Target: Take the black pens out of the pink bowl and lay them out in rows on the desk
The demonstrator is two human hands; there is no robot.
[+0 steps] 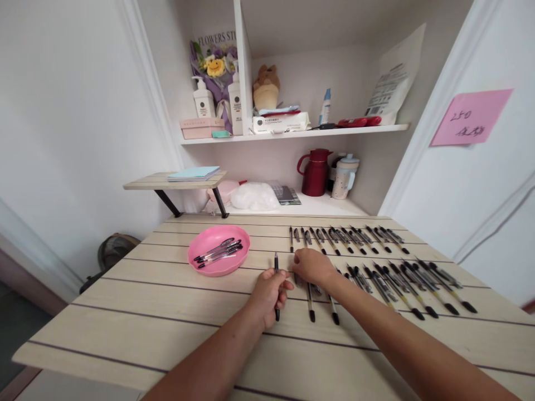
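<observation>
My left hand [271, 292] is closed around an uncapped pen [276, 263], its tip pointing away from me and its black end below the fist. Just right of it, my right hand [313, 266] reaches down at the left end of the front row, fingers bent together. A small dark piece, perhaps a pen cap [296, 277], shows under those fingertips; whether they grip it is hidden. Uncapped pens [310, 303] with black ends lie beside the hand, caps between them. Several capped pens [219, 252] rest in a pink bowl [198, 271] to the left.
Behind my right hand runs a back row of pens and caps [346, 239]; the front row [418, 284] stretches right under my forearm. A small raised stand [146, 181] occupies the far left of the slatted table [167, 312]. Beyond are a red jug [316, 174] and shelves.
</observation>
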